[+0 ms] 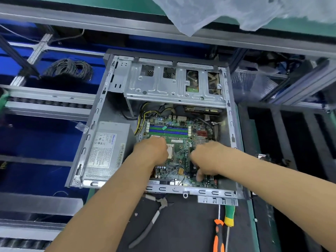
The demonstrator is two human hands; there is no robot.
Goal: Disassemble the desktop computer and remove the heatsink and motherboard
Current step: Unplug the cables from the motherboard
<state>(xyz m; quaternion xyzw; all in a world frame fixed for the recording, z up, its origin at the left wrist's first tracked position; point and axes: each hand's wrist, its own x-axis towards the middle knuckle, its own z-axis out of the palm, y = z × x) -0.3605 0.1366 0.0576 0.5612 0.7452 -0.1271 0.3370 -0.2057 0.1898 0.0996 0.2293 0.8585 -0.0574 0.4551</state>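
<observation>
From the head camera we look down into the open computer case, lying on its side on a dark mat. The green motherboard sits in the case's near right part, still inside the metal walls. Left of the motherboard lies the grey power supply; beyond it, at the case's far end, is the silver drive cage. Our left hand rests on the motherboard's left side beside the bare processor socket; we cannot tell whether its fingers are curled or flat. Our right hand lies on the motherboard's right side, fingers bent down onto the board, thumb toward the near edge; whether it pinches anything we cannot tell. Nearer than the case, on the mat, lie pliers and two screwdrivers.
</observation>
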